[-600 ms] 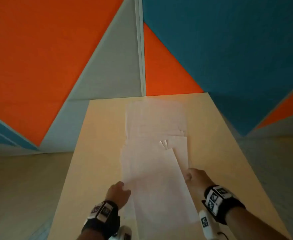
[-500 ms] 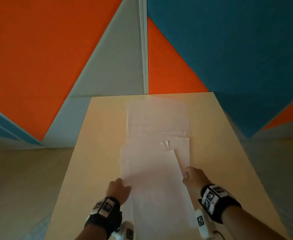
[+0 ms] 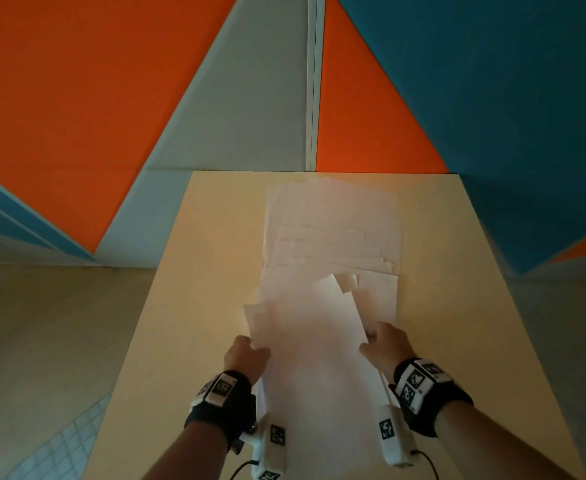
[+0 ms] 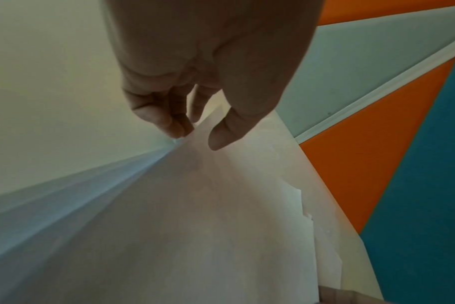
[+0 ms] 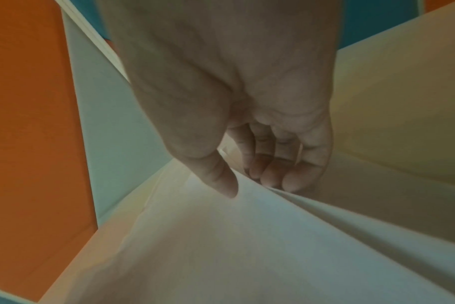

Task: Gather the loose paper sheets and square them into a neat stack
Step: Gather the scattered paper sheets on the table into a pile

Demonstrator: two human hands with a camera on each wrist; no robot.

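Observation:
Several white paper sheets (image 3: 333, 237) lie overlapped in a loose run down the middle of the pale wooden table (image 3: 187, 306). The nearest bundle of sheets (image 3: 312, 358) is lifted at its far end between both hands. My left hand (image 3: 248, 355) pinches its left edge, thumb on top and fingers (image 4: 169, 121) curled under the bundle of sheets (image 4: 195, 226). My right hand (image 3: 383, 344) pinches the right edge, thumb (image 5: 221, 179) on top of the bundle of sheets (image 5: 221, 257) and fingers (image 5: 278, 172) curled beneath.
The table's far edge meets a wall of orange, teal and grey panels (image 3: 250, 98). Bare tabletop lies on both sides of the paper. Wooden floor (image 3: 42, 323) shows to the left of the table.
Both hands have moved in and taken hold of the nearest sheets' side edges. The far end of that bundle has risen off the table and fanned a little.

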